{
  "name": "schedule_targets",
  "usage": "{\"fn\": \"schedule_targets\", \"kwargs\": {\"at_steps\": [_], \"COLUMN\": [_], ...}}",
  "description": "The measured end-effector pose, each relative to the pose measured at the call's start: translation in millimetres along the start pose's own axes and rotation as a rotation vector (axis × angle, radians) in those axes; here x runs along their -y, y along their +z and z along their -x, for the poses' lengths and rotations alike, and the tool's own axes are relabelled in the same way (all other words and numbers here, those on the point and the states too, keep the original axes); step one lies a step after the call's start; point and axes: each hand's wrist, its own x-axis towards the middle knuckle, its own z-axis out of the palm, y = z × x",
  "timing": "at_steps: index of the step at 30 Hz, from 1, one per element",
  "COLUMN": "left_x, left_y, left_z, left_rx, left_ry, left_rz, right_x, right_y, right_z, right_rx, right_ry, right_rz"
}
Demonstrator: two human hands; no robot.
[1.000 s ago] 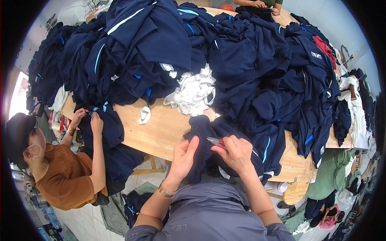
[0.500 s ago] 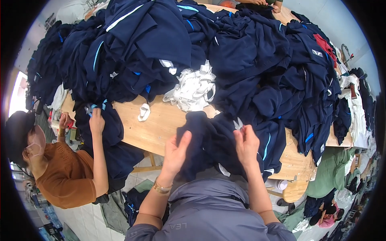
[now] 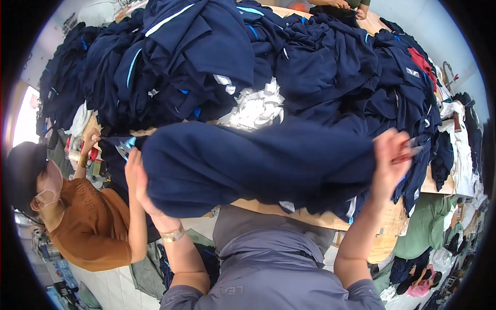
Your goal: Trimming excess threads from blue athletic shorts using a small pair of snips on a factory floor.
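A navy garment (image 3: 258, 165) is stretched sideways between my two hands above the near side of the table, its cloth blurred by motion. At its left end my left hand (image 3: 145, 190) is closed on the cloth. My right hand (image 3: 388, 161) grips the other end, also holding a pair of thread snips (image 3: 416, 146) with the blades pointing out to the right. The snips are smeared by movement. Behind the raised cloth lies a heap of white fabric strips (image 3: 254, 109), partly hidden.
Large piles of navy garments (image 3: 201, 57) cover the far side of the wooden table (image 3: 385, 227). At my left a co-worker (image 3: 93, 222) handles dark cloth and snips (image 3: 124, 149). Another person's hands (image 3: 341, 5) show at the far edge. Green cloth (image 3: 426, 222) hangs at the right.
My hands have moved far apart, left and right, and the garment has been lifted and spread between them. It now covers much of the table front and part of the white strips.
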Motion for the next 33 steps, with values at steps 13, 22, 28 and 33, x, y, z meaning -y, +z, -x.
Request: {"fn": "schedule_targets", "kwargs": {"at_steps": [13,22,28,33], "left_x": [79.0,55.0,32.3,69.6], "left_y": [-95.7,-93.6,-62.3,-79.3], "left_z": [-32.5,-32.3,-30.9,-39.1], "left_rx": [-0.298,-0.272,-0.119,-0.06], "left_ry": [-0.364,-0.363,-0.239,-0.153], "left_rz": [-0.421,-0.438,-0.411,-1.168], "right_x": [-70.9,-109.0,-30.0,-85.5], "right_y": [95.4,40.1,-17.3,21.4], "right_z": [39.7,91.7,-26.8,-68.6], "right_rx": [0.441,0.373,0.006,0.088], "right_ry": [0.11,0.422,0.055,-0.198], "right_rz": [0.305,0.246,-0.127,0.994]}}
